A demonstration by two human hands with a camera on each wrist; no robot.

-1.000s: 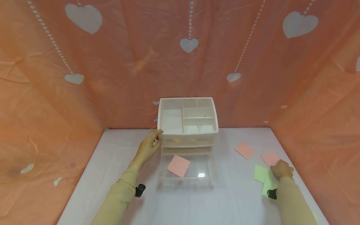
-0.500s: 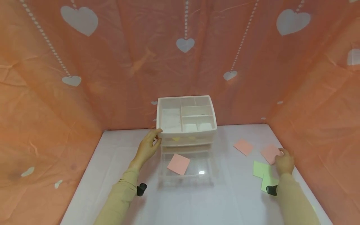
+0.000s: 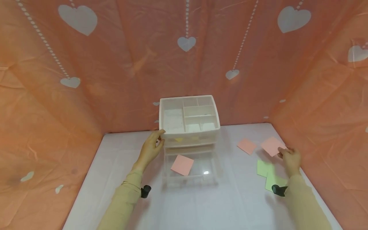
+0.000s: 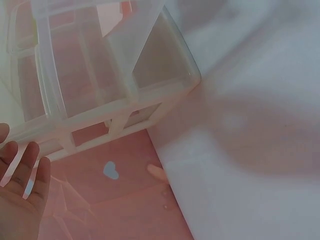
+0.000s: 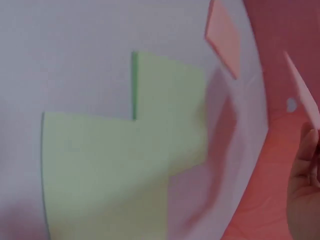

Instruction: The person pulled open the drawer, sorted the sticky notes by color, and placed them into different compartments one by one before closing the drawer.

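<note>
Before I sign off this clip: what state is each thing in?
Top tray: uncovered.
Upper drawer: closed.
Lower drawer: pulled open.
One pink note: inside lower drawer.
Second pink note: pinched by right hand, raised.
Third pink note: lying flat.
Green notes: flat, overlapping.
Left hand: touching top tray's left front corner.

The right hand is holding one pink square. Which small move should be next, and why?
Probably the right hand should carry the held pink square leftward over the open drawer: it is pinched above the table, another pink square already lies in that drawer, and the left hand touches the organizer.
</note>
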